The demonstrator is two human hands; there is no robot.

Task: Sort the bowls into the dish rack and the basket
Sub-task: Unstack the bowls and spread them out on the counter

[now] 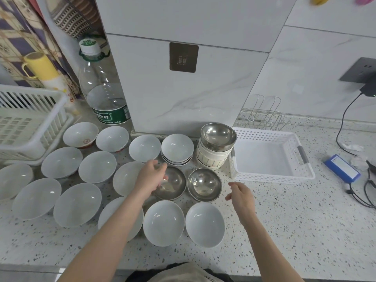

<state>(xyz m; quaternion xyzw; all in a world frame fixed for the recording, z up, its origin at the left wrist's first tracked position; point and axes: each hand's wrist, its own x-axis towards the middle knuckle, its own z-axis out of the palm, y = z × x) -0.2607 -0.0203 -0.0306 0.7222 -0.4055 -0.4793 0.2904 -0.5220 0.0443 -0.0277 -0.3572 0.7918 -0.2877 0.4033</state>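
Our left hand [151, 176] reaches over the left steel bowl [173, 185], fingers loosely curled above its near rim; whether they already touch or pinch the metal we cannot tell, since the hand covers that edge. Our right hand [242, 195] hovers just right of the second steel bowl [204, 184], fingers relaxed and slightly bent, holding nothing.

Moving outward, both steel bowls sit side by side on the speckled counter [295, 220]. Behind them stand a short stack of white bowls [177, 149] and a taller stack of ribbed bowls capped by a third steel bowl [218, 136]. Around our left arm, about a dozen single white ceramic bowls [163, 222] lie spread over the counter, right side up.

The white perforated basket [264, 157] on the right holds nothing we can see. The white slatted dish rack [26, 123] at far left also shows no bowl inside, though part of it is cut off by the frame edge. A large water bottle [103, 92] stands behind the bowls.

We judge the sorting barely begun: every visible bowl is still on the counter, both containers wait unfilled, and the steel bowls look like the first to go.
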